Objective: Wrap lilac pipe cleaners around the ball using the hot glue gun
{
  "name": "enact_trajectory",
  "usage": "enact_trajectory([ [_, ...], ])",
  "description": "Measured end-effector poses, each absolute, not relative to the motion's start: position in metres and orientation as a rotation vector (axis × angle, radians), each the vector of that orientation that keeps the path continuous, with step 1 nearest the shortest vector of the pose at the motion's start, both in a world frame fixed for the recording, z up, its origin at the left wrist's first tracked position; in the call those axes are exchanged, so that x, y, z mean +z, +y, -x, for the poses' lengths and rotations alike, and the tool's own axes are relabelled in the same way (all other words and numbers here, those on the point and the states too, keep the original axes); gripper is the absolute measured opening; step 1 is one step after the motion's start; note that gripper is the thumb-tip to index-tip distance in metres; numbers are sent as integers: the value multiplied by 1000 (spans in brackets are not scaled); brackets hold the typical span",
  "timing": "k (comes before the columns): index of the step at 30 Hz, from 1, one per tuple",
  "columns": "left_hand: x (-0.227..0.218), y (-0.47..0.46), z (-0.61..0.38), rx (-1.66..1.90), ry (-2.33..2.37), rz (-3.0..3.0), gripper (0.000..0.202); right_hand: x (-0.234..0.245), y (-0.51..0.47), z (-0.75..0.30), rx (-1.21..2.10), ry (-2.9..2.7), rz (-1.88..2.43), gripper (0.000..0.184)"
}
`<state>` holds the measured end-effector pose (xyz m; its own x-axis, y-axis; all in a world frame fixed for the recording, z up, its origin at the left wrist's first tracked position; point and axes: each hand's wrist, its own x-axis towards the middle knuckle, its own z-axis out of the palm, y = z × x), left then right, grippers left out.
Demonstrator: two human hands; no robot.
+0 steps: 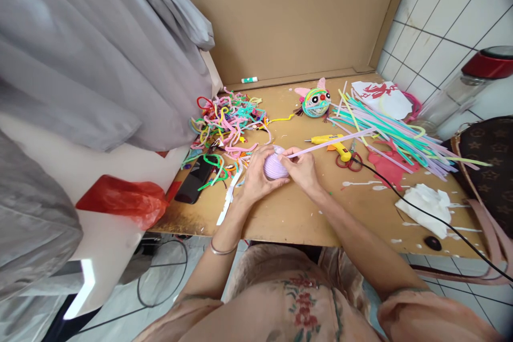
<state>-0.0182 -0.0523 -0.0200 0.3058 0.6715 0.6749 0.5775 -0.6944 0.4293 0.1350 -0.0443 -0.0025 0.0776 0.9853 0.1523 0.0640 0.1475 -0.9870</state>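
Note:
Over the front middle of the table, my left hand (257, 175) curls round a lilac ball (274, 166) covered in coiled pipe cleaner. My right hand (301, 170) pinches a lilac pipe cleaner (333, 142) at the ball's upper right side. The free length of that pipe cleaner sticks out to the right and slightly up. Part of the ball is hidden by my fingers. A yellow glue gun (333, 145) lies to the right of my hands, beside red-handled scissors (351, 162).
Tangled pipe-cleaner scraps (232, 117) and a black phone (195, 179) lie left. A decorated ball with ears (316, 101) stands at the back. Straight pipe cleaners (393, 131), white tissue (427, 207) and a dark bag (487, 165) are right. The glue gun's black cord (420, 214) crosses there.

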Motion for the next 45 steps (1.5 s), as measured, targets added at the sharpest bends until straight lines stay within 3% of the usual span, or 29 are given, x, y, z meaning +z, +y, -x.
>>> enact_trajectory([
  [17, -23, -46, 17, 1395, 1170, -2456, 61, 6, -45, -137, 1084, -1305, 1062, 23],
  [23, -21, -42, 22, 1439, 1257, -2217, 65, 0, -38, -139, 1133, -1327, 1022, 32],
  [33, -21, -29, 36, 1380, 1346, -1972, 71, 0, -32, -138, 1111, -1299, 1112, 22],
  [45, -22, -25, 44, 1322, 1252, -1885, 77, -7, -33, -139, 1174, -1261, 1124, 29],
])
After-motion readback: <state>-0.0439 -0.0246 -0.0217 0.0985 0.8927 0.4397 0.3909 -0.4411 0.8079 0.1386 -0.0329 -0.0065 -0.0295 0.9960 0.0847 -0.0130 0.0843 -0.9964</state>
